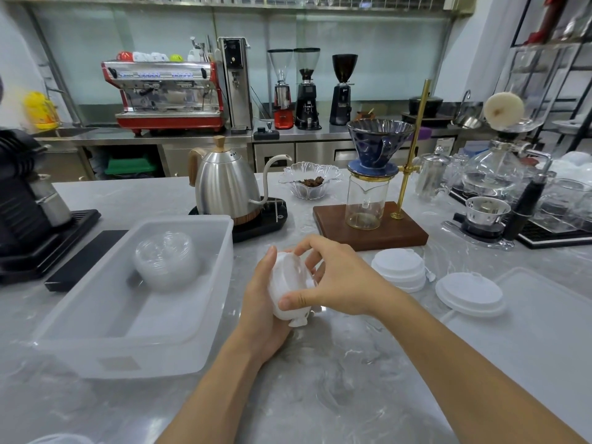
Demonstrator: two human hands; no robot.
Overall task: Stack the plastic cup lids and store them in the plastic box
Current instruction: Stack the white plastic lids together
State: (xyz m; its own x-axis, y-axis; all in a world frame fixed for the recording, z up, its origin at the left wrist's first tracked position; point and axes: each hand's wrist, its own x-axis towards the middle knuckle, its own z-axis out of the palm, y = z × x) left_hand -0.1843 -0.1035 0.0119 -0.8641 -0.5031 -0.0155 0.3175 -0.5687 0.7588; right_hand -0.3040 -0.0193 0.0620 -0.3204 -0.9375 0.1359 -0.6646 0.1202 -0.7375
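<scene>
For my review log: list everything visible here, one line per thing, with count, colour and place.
plastic box: one, translucent white, counter left
clear lid stack: one, transparent, inside box
white lid stacks: two, white, counter right of hands
held lids: small stack, white, between both hands
box lid: one, translucent, far right
gooseneck kettle: one, steel, behind box
pour-over stand: one, blue dripper, wooden base
glass bowl: one, clear, centre back
espresso machine: one, red, rear counter
grinders: three, rear counter
left hand: under lids
right hand: over lids
</scene>
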